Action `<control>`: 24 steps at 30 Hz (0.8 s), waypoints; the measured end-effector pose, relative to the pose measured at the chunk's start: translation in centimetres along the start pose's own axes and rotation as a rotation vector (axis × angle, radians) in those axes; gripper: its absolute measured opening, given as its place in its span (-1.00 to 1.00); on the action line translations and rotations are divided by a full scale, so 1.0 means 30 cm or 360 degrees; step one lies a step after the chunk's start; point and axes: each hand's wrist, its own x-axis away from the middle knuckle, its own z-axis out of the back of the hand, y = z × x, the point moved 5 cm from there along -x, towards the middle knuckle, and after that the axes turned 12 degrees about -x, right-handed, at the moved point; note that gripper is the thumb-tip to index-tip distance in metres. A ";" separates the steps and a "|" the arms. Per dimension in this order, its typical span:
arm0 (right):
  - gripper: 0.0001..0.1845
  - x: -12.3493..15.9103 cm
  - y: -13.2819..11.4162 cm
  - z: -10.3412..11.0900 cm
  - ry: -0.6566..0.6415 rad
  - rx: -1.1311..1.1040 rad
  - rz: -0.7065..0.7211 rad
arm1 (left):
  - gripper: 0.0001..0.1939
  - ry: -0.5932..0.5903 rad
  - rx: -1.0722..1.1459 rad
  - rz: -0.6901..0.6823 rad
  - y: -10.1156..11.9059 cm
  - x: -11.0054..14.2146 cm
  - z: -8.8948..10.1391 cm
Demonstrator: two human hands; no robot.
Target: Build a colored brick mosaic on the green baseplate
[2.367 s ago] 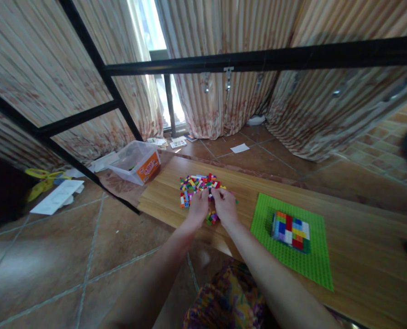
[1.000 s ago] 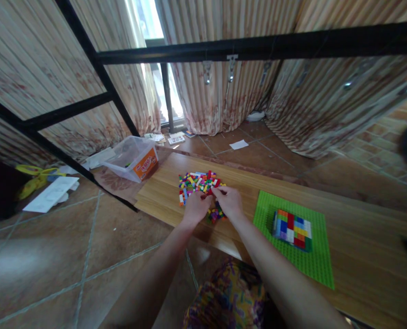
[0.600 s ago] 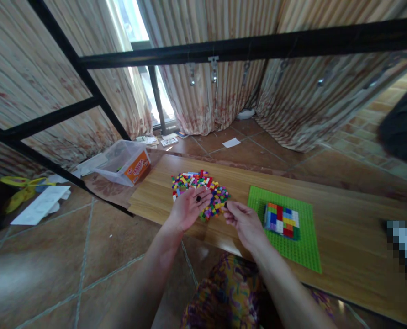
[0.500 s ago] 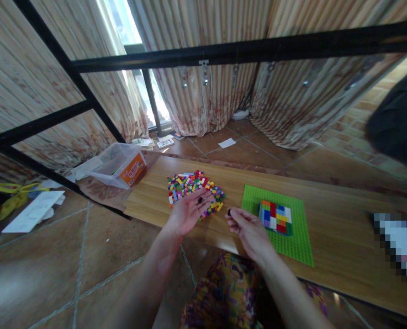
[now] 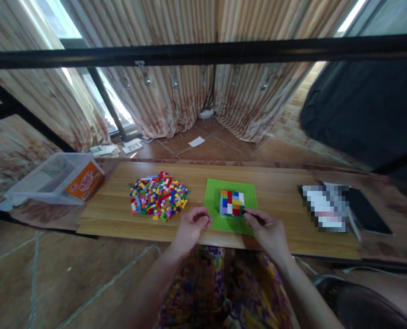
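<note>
A block of multicoloured toy bricks stands on a green baseplate. My right hand is at the block's near right corner, thumb and forefinger pinching a small dark brick. Whether that brick touches the block I cannot tell. Beside the baseplate's near left edge, my left hand is curled closed with its fingertips drawn in. What lies inside its fingers is hidden. A loose pile of small coloured bricks spreads over the table to the left.
The wooden table runs across in front of me. A clear plastic box with an orange label stands at its left end. A blurred-out item and a dark tablet-like slab lie at the right. A black bar crosses above.
The view has swung right. My right hand has brought its dark brick to the block's corner. My left hand, earlier palm up with a dark brick in it, has curled shut near the baseplate.
</note>
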 end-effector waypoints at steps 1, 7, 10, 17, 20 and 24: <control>-0.63 -0.028 -0.011 0.015 0.0008 0.0085 0.0056 | -0.76 0.0016 -0.0054 -0.0010 -0.001 -0.007 -0.009; -0.69 -0.158 -0.039 0.004 -0.0146 0.0313 0.0316 | -0.76 0.0094 -0.0269 -0.0039 -0.033 -0.036 -0.043; -0.71 -0.187 -0.038 -0.031 -0.0258 0.0364 0.0380 | -0.75 0.0121 -0.0308 -0.0049 -0.044 -0.048 -0.052; -0.77 -0.203 -0.038 -0.082 -0.0356 0.0502 0.0408 | -0.76 0.0158 -0.0337 0.0007 -0.061 -0.062 -0.052; -0.80 -0.208 -0.035 -0.089 -0.0378 0.0536 0.0395 | -0.77 0.0144 -0.0347 0.0026 -0.063 -0.063 -0.051; -0.81 -0.214 -0.038 -0.093 -0.0405 0.0602 0.0405 | -0.77 0.0110 -0.0294 0.0046 -0.064 -0.063 -0.053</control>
